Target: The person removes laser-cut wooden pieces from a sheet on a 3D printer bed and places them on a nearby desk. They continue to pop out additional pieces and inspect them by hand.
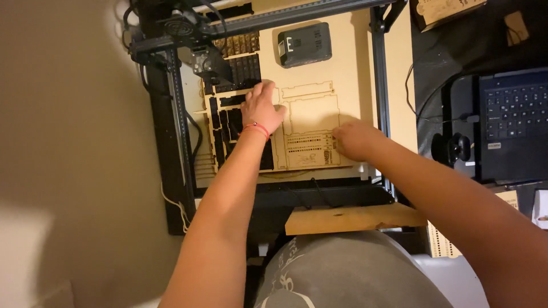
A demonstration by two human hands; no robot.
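Both hands lie flat, grasping nothing: left hand (262,108) and right hand (354,140) press the laser-cut plywood sheet (311,117) inside the cutter frame (177,114).

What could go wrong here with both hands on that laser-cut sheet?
1. The left hand presses on the thin plywood sheet beside already emptied cut-outs; the narrow webs there might snap.
2. The laser head sits close above the left hand's fingers; lifting the sheet could knock it.
3. The dark battery pack rests on the sheet's far end; tilting the sheet may send it sliding.
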